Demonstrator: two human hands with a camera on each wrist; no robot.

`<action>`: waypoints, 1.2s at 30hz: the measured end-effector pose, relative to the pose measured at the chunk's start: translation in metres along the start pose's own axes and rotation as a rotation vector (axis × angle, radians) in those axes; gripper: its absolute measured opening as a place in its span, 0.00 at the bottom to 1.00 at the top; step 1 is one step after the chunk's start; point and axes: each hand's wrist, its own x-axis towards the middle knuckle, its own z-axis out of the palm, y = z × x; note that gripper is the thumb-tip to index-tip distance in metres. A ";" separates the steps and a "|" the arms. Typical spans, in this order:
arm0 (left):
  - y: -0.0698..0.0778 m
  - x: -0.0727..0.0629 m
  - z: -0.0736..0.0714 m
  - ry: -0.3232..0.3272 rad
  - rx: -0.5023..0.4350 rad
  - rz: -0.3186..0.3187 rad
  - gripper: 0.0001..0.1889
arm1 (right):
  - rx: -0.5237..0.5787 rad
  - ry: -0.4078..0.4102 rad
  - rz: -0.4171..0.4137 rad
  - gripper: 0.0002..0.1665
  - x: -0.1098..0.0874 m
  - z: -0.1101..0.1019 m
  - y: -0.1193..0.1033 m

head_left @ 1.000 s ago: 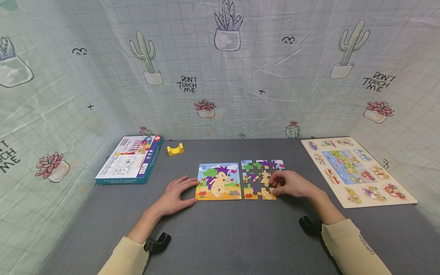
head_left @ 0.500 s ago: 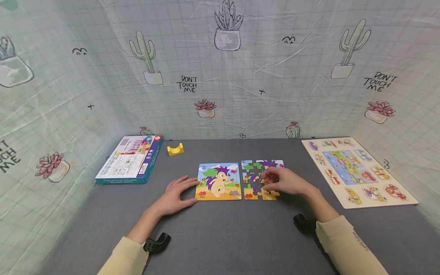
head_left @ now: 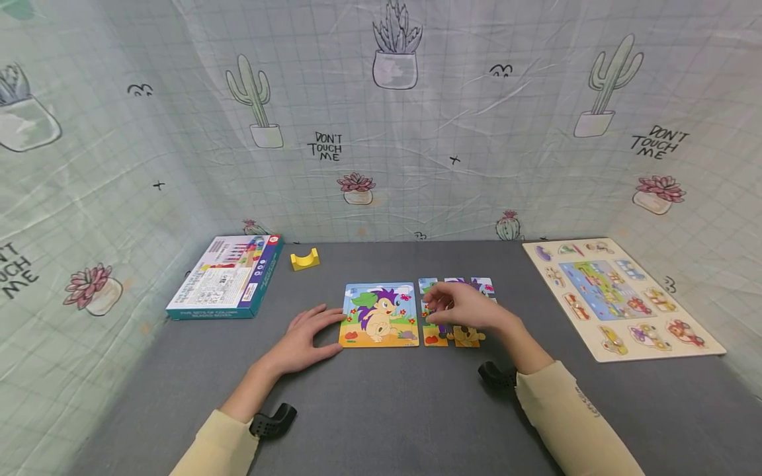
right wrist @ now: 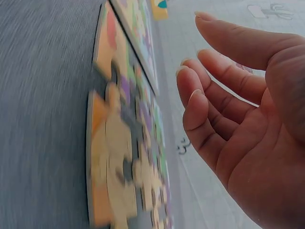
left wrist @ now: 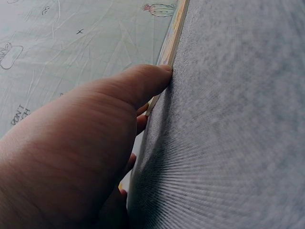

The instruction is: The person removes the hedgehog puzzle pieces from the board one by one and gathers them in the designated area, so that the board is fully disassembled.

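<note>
On the dark tabletop lies a square hedgehog picture puzzle. My left hand rests at its left side, fingertips along the edge and thumb by the near left corner. The left wrist view has the thumb against the board's wooden edge. Directly right of that picture several loose jigsaw pieces lie in a spread square with small gaps. Over their left part hovers my right hand, hiding some pieces. In the right wrist view its bent fingers hold nothing, with the thumb apart from them.
At the left lies a blue and white box, and a yellow arch block stands beyond the picture. A wooden peg-puzzle board lies at the right. Printed cloth walls enclose the table's back and sides.
My right hand has moved left across the loose pieces, from their right side to their left part. The front right piece shifted slightly to the right. My left hand stays put.
</note>
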 end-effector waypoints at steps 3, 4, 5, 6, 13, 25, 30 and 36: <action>0.000 0.000 0.000 0.002 -0.003 0.001 0.30 | 0.006 -0.004 -0.024 0.19 0.007 0.005 -0.003; 0.000 0.000 0.000 -0.001 -0.006 -0.003 0.30 | 0.013 -0.008 -0.030 0.19 0.009 0.007 -0.004; 0.000 0.000 0.001 -0.001 -0.006 -0.002 0.30 | 0.022 -0.014 -0.035 0.19 0.011 0.009 -0.004; 0.000 0.000 0.001 -0.002 -0.006 -0.004 0.30 | 0.034 -0.020 -0.036 0.19 0.013 0.011 -0.005; 0.000 -0.001 0.001 -0.001 -0.007 -0.012 0.30 | 0.023 -0.075 -0.027 0.20 0.030 0.026 -0.006; 0.001 -0.001 0.001 -0.014 -0.010 -0.037 0.30 | -0.055 -0.100 0.049 0.24 0.042 0.039 -0.014; 0.001 -0.001 0.001 -0.016 -0.012 -0.038 0.31 | -0.127 -0.117 0.050 0.27 0.043 0.041 -0.015; 0.002 -0.001 0.000 -0.003 -0.015 -0.026 0.30 | -0.178 -0.127 0.048 0.26 0.043 0.042 -0.017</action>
